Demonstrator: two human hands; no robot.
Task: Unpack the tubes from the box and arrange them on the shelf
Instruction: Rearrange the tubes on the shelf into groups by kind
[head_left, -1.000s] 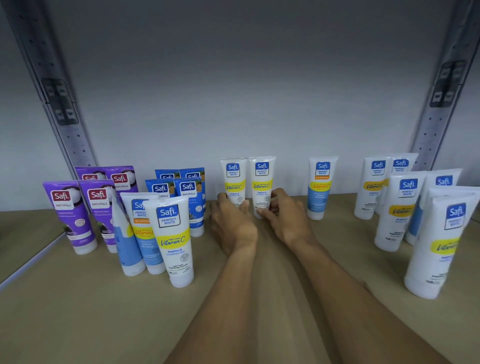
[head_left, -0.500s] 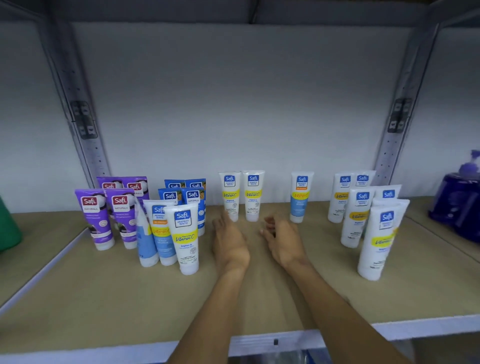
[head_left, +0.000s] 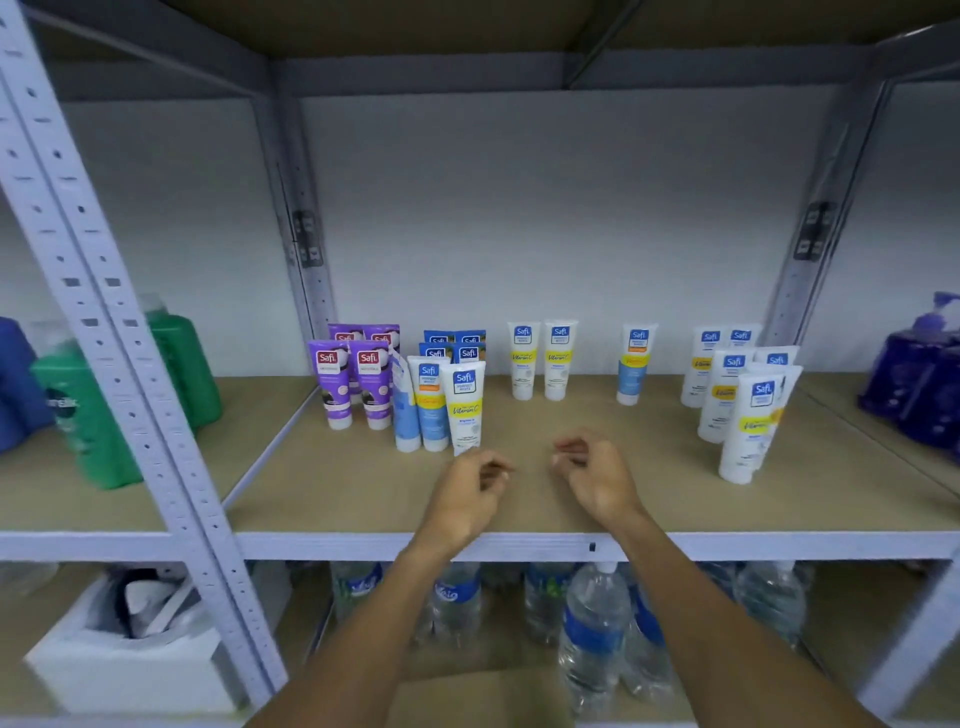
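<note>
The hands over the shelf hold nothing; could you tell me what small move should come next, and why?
Probably draw both hands back to fetch more tubes: the left hand and right hand hover empty over the shelf, and the two white tubes at the back stand upright.

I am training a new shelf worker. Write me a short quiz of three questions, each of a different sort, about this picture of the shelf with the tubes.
1. True or false: the left hand grips a tube.
2. What stands on the level below the shelf? A) water bottles B) paint cans C) books
3. Fill in: seen from the camera, the purple tubes stand at the ____ end of the tubes.

Key
1. False: it and the right hand hold nothing.
2. A
3. left
</note>
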